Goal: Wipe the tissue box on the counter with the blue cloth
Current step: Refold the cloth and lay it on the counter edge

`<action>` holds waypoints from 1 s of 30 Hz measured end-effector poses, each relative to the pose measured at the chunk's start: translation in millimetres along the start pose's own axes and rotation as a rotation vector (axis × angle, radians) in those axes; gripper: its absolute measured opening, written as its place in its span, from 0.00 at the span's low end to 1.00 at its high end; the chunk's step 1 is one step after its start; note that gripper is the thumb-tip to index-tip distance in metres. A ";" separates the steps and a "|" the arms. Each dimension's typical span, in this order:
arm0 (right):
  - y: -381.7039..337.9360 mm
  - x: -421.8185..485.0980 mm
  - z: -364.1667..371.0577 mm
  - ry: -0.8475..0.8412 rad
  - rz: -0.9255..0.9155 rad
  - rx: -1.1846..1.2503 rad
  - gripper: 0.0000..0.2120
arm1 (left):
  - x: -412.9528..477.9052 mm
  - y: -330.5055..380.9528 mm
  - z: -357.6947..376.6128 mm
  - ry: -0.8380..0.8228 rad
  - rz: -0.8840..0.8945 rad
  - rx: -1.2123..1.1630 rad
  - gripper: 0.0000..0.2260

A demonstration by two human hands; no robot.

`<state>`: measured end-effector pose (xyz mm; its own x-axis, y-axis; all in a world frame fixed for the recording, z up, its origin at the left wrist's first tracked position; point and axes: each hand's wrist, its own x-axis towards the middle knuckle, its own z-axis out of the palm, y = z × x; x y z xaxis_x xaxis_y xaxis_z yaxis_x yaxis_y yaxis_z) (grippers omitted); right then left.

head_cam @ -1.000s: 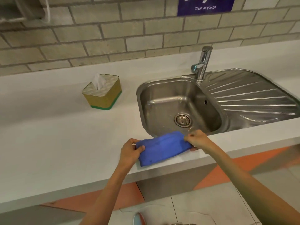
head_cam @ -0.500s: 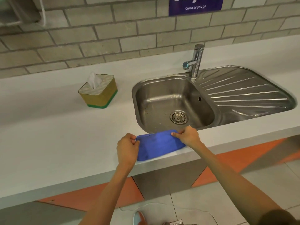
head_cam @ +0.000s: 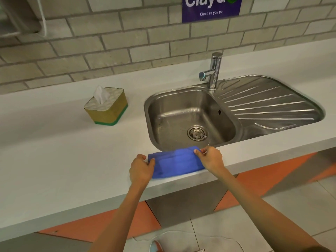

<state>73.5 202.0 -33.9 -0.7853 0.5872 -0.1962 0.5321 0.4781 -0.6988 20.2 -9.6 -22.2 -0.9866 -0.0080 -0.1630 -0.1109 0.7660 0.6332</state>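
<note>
- Grey brick wall runs behind a long white counter [head_cam: 54,170], and a purple sign [head_cam: 211,9] reading "Clean as you go" hangs on the bricks above the sink.
- From my feed I see a stainless steel sink [head_cam: 190,113] set into the counter, with a ribbed draining board [head_cam: 269,106] on its right side and a chrome tap [head_cam: 213,71] standing at the back rim between the two.
- Inside the basin, a round drain strainer [head_cam: 197,133] sits on the bottom.
- On the counter to the left of the sink, near but not touching it, stands the tissue box [head_cam: 107,109]: mustard sides, a green band at its base, a pale patterned top, and a white tissue [head_cam: 101,94] sticking up out of it.
- At the counter's front edge, just in front of the sink, lies the blue cloth [head_cam: 177,162], folded into a wide strip and well apart from the tissue box.
- My left hand [head_cam: 141,170] is closed on the cloth's left end, thumb on top.
- My right hand [head_cam: 211,158] pinches the cloth's right end, at its upper corner, fingers curled over the fabric.
- Both forearms reach in from the bottom of the view.
- Below the counter I can see orange and grey panels and a pale tiled floor [head_cam: 291,206].
</note>
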 end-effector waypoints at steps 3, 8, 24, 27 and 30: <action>1.7 -3.4 2.5 0.017 -0.040 -0.073 0.18 | 2.3 4.0 4.3 -0.045 0.003 0.052 0.17; 11.5 -6.5 0.6 0.066 -0.112 -0.127 0.15 | 3.2 7.6 12.9 -0.092 0.001 0.076 0.15; -13.7 11.0 -15.5 0.147 -0.188 -0.149 0.19 | 15.1 20.3 1.3 -0.046 -0.010 -0.015 0.20; -42.8 17.7 -8.8 0.116 -0.244 -0.113 0.19 | 27.9 27.5 -11.3 -0.065 -0.055 -0.235 0.18; -76.8 27.1 2.9 0.045 -0.275 -0.049 0.19 | 43.7 31.1 -27.7 -0.106 -0.162 -0.528 0.16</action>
<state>10.5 179.3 12.5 -0.8880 0.4589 0.0276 0.3165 0.6539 -0.6872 -29.6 -3.9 11.4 -0.9377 -0.0135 -0.3472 -0.3315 0.3344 0.8822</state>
